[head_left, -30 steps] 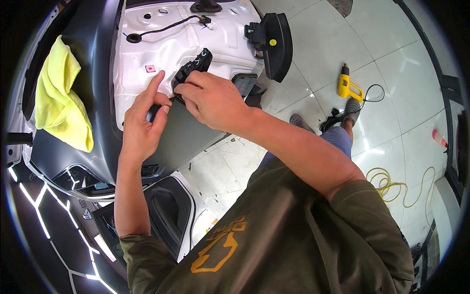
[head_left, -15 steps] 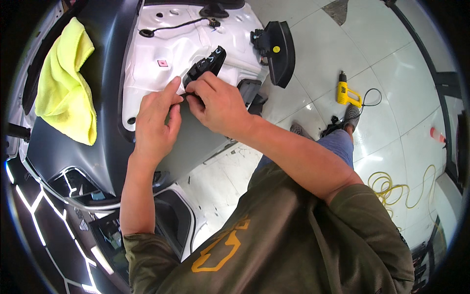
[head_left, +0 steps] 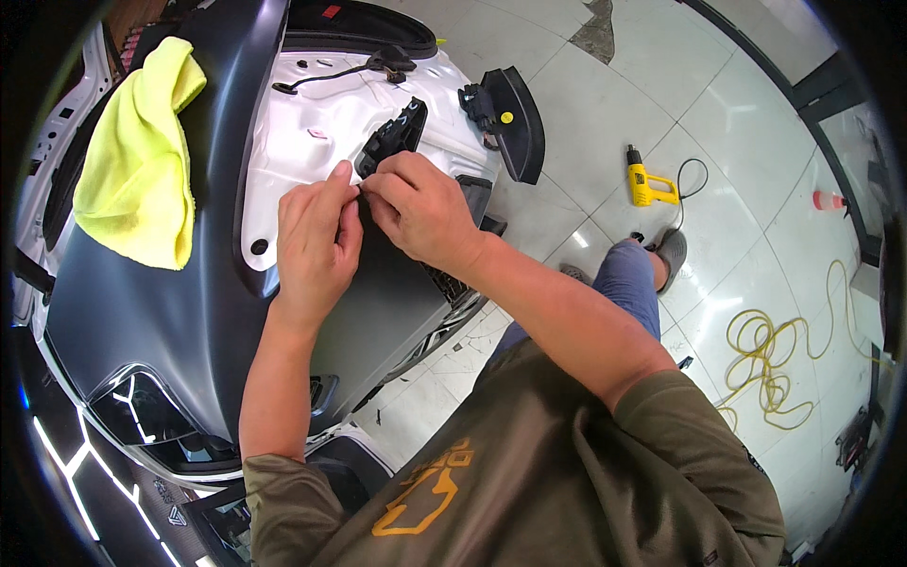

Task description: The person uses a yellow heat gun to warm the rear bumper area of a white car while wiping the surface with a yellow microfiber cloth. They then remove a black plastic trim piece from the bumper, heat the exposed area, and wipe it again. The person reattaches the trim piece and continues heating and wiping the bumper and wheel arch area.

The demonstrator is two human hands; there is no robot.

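My left hand and my right hand meet over the rear of a car wrapped in matte dark grey film. Fingertips of both hands pinch the film's edge where it meets the bare white body panel. A black plastic part stands just beyond my fingers, touching or nearly touching them. What my fingertips pinch is too small to make out beyond the film edge.
A yellow cloth lies on the car at left. A black trim piece and a cable lie on the white panel. On the tiled floor: a yellow heat gun, a coiled yellow cord, an orange cone.
My left hand has moved up from the panel's lower edge to meet my right hand. Both now pinch at one spot beside the black part.
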